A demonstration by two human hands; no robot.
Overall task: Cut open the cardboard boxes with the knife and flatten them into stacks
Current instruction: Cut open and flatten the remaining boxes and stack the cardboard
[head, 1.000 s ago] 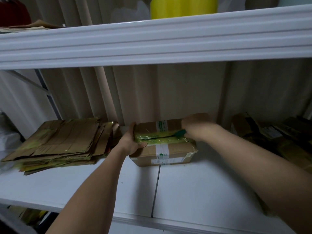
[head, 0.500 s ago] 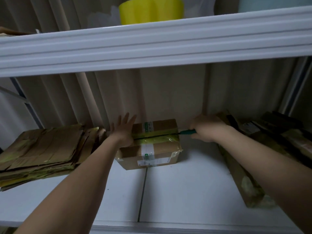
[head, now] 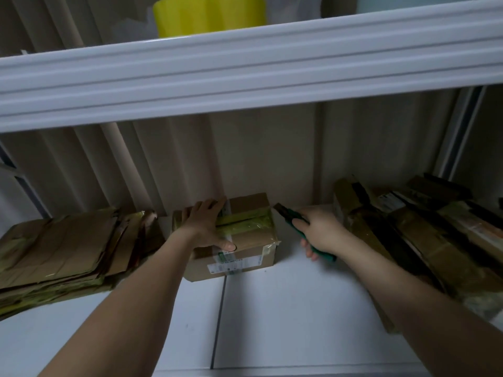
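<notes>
Your left hand [head: 204, 227] lies flat on top of the small brown cardboard box with yellow-green tape [head: 231, 236], fingers straight and spread toward the back, thumb pressed on the near part of the lid beside the white label. The box sits on the white shelf [head: 272, 317], close to the corrugated back wall and just over the seam between two shelf panels; a slit shows along its taped top. Your right hand [head: 322, 232] is just to the right of the box, not touching it, its grip curled round the green-handled utility knife [head: 302, 227]; the knife's dark tip points at the box's upper right corner, very close to it. To the left lies a stack of flattened brown cardboard sheets [head: 62, 248], its right edge near the box. On the right, a heap of brown taped cardboard boxes [head: 424, 229] leans toward the back wall. A yellow roll [head: 209, 14] stands on the upper white shelf [head: 245, 66]
</notes>
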